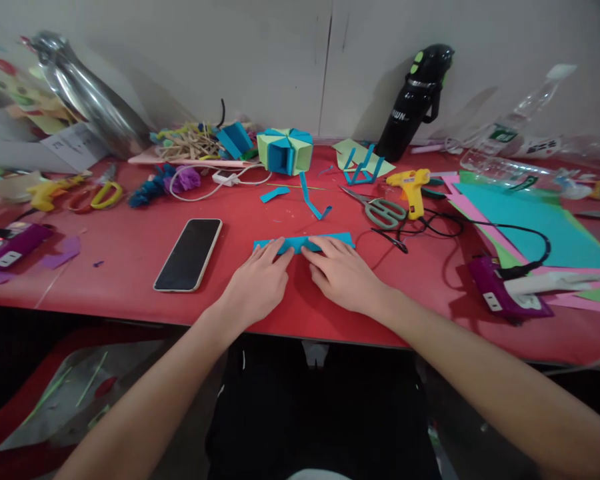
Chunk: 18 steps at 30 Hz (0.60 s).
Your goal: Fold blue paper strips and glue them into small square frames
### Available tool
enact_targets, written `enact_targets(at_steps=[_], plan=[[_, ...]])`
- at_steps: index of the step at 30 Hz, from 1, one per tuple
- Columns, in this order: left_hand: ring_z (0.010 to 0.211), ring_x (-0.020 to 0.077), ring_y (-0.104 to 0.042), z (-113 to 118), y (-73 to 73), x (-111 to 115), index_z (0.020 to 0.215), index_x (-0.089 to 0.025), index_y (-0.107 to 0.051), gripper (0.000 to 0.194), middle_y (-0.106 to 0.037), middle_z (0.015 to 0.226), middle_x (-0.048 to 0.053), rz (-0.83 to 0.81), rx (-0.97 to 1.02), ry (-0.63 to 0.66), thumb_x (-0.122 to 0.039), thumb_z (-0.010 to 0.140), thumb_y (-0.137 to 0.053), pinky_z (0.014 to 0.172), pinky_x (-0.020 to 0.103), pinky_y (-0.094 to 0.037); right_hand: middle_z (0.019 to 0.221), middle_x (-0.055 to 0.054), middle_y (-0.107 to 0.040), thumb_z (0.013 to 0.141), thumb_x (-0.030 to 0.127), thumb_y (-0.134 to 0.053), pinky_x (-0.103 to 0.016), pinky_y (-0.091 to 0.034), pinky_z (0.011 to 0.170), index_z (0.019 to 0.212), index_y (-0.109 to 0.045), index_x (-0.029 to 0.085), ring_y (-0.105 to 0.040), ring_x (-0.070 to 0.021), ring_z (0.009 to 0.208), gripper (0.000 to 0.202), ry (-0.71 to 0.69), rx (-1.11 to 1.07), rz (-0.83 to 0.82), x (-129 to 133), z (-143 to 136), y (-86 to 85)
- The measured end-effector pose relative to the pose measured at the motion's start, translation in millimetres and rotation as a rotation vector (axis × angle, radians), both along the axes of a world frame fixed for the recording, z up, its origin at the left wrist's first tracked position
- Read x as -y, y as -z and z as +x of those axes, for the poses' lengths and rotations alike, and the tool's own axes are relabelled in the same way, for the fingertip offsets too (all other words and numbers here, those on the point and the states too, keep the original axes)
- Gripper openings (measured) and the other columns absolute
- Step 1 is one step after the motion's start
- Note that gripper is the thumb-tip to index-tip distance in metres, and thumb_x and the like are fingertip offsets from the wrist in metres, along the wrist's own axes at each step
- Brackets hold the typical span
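Note:
A folded strip of blue paper (300,244) lies crosswise on the red table before me. My left hand (260,283) presses on its left part, with fingers stretched out over the paper. On the right part rests my right hand (347,277), its fingers also extended and the fingertips touching the strip. The thumbs lie near the strip's lower edge, a small gap apart. Beyond it are a bent blue paper strip (310,200) and a small blue paper piece (275,194). A blue and light-green folded paper form (285,152) stands farther back.
A phone (189,256) lies left of my hands. To the right are scissors (380,212), a yellow glue gun (413,190) with its cable, and a purple power strip (505,290). Coloured sheets (535,223), a black bottle (413,103) and a metal jug (93,100) stand or lie farther out.

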<state>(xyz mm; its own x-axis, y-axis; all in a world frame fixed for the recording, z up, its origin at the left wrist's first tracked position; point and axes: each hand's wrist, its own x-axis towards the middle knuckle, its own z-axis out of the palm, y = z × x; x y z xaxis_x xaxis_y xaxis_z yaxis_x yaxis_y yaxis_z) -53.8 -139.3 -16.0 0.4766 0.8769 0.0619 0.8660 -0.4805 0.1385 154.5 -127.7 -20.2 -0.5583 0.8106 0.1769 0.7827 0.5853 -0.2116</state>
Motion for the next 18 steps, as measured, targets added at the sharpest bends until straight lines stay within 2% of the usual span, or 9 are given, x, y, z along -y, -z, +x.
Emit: enact_targets(at_steps=[3, 7, 11, 15, 18], plan=[[0.153, 0.0297, -0.03, -9, 6.4, -4, 0.149, -0.01, -0.045, 0.052, -0.035, 0.163, 0.018, -0.062, 0.049, 0.034, -0.015, 0.099, -0.032, 0.123, 0.051, -0.032, 0.155, -0.017, -0.047, 0.103, 0.027, -0.039, -0.047, -0.041, 0.116, 0.139, -0.06, 0.011, -0.046, -0.0312, 0.141, 0.045, 0.009, -0.019, -0.044, -1, 11, 1.9], [0.154, 0.0276, -0.028, -16, 8.0, -6, 0.149, -0.012, -0.045, 0.051, -0.035, 0.164, 0.016, -0.083, 0.088, 0.073, -0.019, 0.102, -0.029, 0.124, 0.052, -0.03, 0.155, -0.016, -0.048, 0.104, 0.03, -0.039, -0.05, -0.044, 0.115, 0.135, -0.064, 0.014, -0.045, -0.0315, 0.144, 0.043, 0.075, -0.029, -0.015, 0, 35, 6.6], [0.154, 0.0256, -0.026, -19, 6.1, -5, 0.152, -0.015, -0.043, 0.051, -0.03, 0.166, 0.013, -0.096, 0.102, 0.075, -0.028, 0.106, -0.026, 0.125, 0.051, -0.027, 0.149, -0.015, -0.054, 0.103, 0.027, -0.041, -0.051, -0.042, 0.117, 0.123, -0.071, 0.014, -0.043, -0.0315, 0.145, 0.038, 0.12, -0.001, 0.089, 3, 57, 8.1], [0.155, 0.0251, -0.026, -23, 9.8, -6, 0.154, -0.017, -0.041, 0.052, -0.03, 0.166, 0.012, -0.074, 0.099, 0.083, -0.032, 0.106, -0.026, 0.125, 0.052, -0.026, 0.14, -0.016, -0.06, 0.102, 0.027, -0.044, -0.051, -0.047, 0.109, 0.113, -0.074, 0.015, -0.051, -0.0329, 0.135, 0.034, 0.131, 0.055, 0.173, 7, 62, 4.4], [0.153, 0.026, -0.03, -27, 11.9, -13, 0.151, -0.018, -0.046, 0.05, -0.035, 0.164, 0.012, -0.039, 0.061, 0.122, -0.027, 0.105, -0.027, 0.124, 0.054, -0.027, 0.132, -0.016, -0.062, 0.102, 0.026, -0.043, -0.047, -0.05, 0.101, 0.112, -0.074, 0.015, -0.057, -0.0311, 0.122, 0.034, 0.113, 0.05, 0.162, 4, 59, 1.8]])
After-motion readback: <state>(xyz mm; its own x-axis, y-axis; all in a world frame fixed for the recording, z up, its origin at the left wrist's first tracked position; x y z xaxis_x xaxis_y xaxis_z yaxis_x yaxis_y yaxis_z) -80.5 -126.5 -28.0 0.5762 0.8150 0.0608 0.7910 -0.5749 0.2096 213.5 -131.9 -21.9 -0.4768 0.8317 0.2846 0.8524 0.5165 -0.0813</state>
